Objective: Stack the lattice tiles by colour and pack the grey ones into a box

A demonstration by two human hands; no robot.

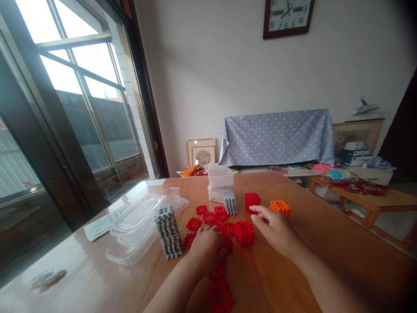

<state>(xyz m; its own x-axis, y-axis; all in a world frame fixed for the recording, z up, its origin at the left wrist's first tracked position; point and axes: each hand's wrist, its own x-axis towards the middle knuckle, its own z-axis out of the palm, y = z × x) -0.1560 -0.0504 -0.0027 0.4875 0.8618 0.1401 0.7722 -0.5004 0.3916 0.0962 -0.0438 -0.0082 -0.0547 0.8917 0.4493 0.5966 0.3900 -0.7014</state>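
Observation:
My left hand reaches down among loose red plastic square tiles, its fingers curled and the tips hidden from view. What it grips, if anything, does not show. Just right of it stands a red tile stack. My right hand hovers beside a farther red stack, index finger stretched toward it, fingers apart and nothing visible in them. Behind that hand is an orange stack. A tall grey stack leans slightly on the left, and a shorter grey stack stands behind the loose tiles.
Clear plastic lids and containers lie on the left beside a paper sheet. Two translucent boxes are stacked at the back. A crumpled plastic packet rests near the left edge. A low wooden table stands beyond on the right.

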